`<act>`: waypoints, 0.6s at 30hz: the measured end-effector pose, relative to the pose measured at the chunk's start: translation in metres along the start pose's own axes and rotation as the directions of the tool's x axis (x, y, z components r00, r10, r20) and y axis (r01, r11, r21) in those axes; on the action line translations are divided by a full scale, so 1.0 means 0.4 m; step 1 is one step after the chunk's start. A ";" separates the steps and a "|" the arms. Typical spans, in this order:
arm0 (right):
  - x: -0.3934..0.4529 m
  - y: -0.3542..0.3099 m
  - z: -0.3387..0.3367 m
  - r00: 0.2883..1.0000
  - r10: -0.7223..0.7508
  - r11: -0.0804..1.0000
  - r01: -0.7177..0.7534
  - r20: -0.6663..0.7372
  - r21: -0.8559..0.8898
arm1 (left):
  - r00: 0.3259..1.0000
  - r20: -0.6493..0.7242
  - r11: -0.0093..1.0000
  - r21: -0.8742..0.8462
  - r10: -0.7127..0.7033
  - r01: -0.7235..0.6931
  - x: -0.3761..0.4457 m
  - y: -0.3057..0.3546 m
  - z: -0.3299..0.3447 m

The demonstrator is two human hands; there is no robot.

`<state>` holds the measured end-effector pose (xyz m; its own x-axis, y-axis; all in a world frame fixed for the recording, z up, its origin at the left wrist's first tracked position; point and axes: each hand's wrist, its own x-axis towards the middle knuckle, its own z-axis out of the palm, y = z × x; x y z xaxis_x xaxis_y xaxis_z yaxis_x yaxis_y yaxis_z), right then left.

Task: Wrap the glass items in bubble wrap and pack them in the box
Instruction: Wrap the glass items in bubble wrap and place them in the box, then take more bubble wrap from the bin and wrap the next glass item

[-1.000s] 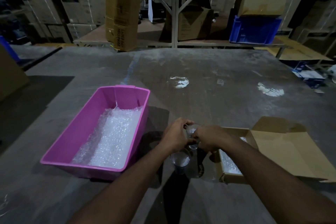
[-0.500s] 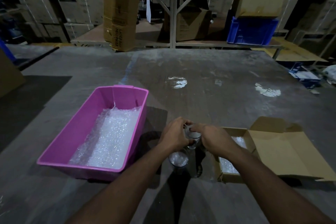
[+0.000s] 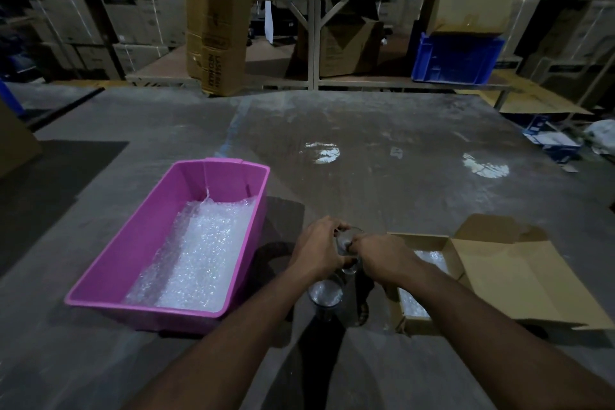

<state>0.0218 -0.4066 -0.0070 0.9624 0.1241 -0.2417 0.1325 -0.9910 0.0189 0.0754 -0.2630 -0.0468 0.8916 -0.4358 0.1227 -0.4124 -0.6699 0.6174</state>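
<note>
Now, hands: left hand point(image 3: 318, 248) and right hand point(image 3: 379, 251) both grip a bare glass point(image 3: 346, 245).
Risk: slipping onto second glass point(image 3: 325, 293) just below.

Dim warehouse, grey concrete floor point(image 3: 382, 130), stacked cartons point(image 3: 133, 10), blue crate point(image 3: 456, 58)
</note>
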 end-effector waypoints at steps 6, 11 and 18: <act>-0.034 0.015 -0.005 0.996 0.090 0.952 -0.089 0.012 0.292 | 1.000 0.002 1.000 -0.003 0.006 -0.006 -0.010 0.005 -0.002; -0.058 0.017 -0.003 0.968 0.180 0.886 -0.082 -0.175 0.457 | 0.999 -0.001 0.998 -0.034 0.043 -0.043 -0.016 -0.002 0.004; -0.072 -0.024 -0.008 0.886 0.295 0.790 -0.015 -0.358 0.613 | 0.984 -0.175 0.985 -0.162 0.026 -0.055 -0.068 -0.021 -0.088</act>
<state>-0.0065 -0.4005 0.0028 0.9765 -0.1647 0.1393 -0.0553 -0.8154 -0.5763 0.0611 -0.2241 -0.0278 0.8997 -0.3406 0.2730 -0.4247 -0.5387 0.7276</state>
